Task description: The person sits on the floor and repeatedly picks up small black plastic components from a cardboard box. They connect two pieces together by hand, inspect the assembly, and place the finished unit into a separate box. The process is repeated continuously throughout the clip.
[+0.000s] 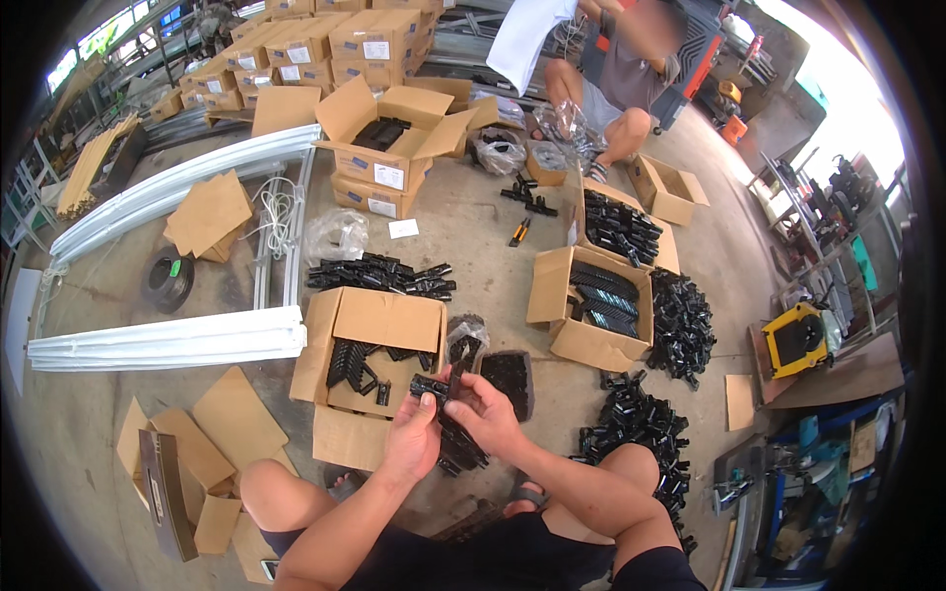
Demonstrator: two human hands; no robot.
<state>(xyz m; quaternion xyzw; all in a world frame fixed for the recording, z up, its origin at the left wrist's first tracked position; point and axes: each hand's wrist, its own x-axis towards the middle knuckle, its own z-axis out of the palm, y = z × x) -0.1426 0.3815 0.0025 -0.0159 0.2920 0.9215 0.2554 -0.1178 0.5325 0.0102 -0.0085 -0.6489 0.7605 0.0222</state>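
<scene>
1. Head view: the left hand (414,438) grasps a glossy black part (428,386), thumb along its near side; the right hand (485,419) closes its thumb and fingers about the right end. Whether a second piece is joined there, I cannot tell.
2. The black part is held up between the knees, beside an open cardboard box (389,320). Inside that box, black pieces (347,364) lie in a slanted row at the left, with others loose.
3. Just right of this box are a clear plastic bag (469,330) with dark contents and a dark tray (530,389) of small black bits.
4. Farther right, another cardboard box (601,347) carries shiny, ribbed-looking rows of black pieces; a tangled black heap (682,325) sits beside it on the concrete floor (473,266).
5. Beyond, an open-flapped carton (370,169) holds more black pieces and rests on a second carton (367,197).
6. At left, long white rails (168,340) lie bundled, straight-edged and smooth, near flat brown cardboard sheets (210,212) and a round black coil (168,281).
</scene>
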